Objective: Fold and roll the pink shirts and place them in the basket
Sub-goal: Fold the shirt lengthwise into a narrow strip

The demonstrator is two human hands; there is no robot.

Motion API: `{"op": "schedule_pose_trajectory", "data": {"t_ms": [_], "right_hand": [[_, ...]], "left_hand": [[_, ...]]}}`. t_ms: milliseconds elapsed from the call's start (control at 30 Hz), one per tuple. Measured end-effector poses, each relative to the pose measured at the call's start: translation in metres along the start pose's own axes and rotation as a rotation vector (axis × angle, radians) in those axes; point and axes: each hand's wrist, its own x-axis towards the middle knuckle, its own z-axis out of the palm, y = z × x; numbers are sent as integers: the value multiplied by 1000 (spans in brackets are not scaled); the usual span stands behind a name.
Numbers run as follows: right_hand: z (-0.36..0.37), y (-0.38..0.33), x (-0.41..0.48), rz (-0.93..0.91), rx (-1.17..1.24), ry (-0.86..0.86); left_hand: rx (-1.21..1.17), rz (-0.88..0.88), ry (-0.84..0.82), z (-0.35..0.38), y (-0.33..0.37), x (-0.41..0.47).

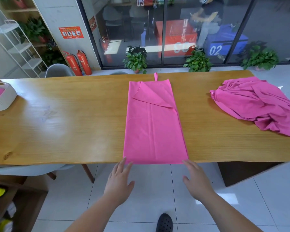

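fingers (pixel 124 162) straight and spread on both sides, nothing gripped, tips just reaching the near hem. left hand (pixel 119 179) is at one corner, right hand (pixel 197 179) at the other. the folded pink shirt (pixel 154 128) lies in a long strip across the table (pixel 65 123), hem right on the near edge. the risk now: an uneven start could skew the roll or drag cloth off that edge. the crumpled shirt (pixel 254 104) lies to the right; the basket (pixel 6 102) sits far left.

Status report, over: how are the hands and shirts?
Left hand and right hand open, fingertips at folded shirt near edge. Crumpled shirt right, basket far left. Nothing blocking.
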Motion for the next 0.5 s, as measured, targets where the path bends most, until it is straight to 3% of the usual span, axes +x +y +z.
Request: {"op": "schedule_pose_trajectory", "data": {"t_ms": [133, 300, 400, 500], "right_hand": [[-11, -25, 38, -188, -192, -84], [1, -15, 47, -199, -463, -160], [-6, -24, 51, -207, -492, -43], [-12, -31, 62, -247, -476, -47]], "left_hand": [[193, 121, -54, -16, 27, 41], [314, 95, -150, -6, 24, 54], [351, 111, -52, -12, 31, 59], [311, 117, -12, -19, 36, 73]]}}
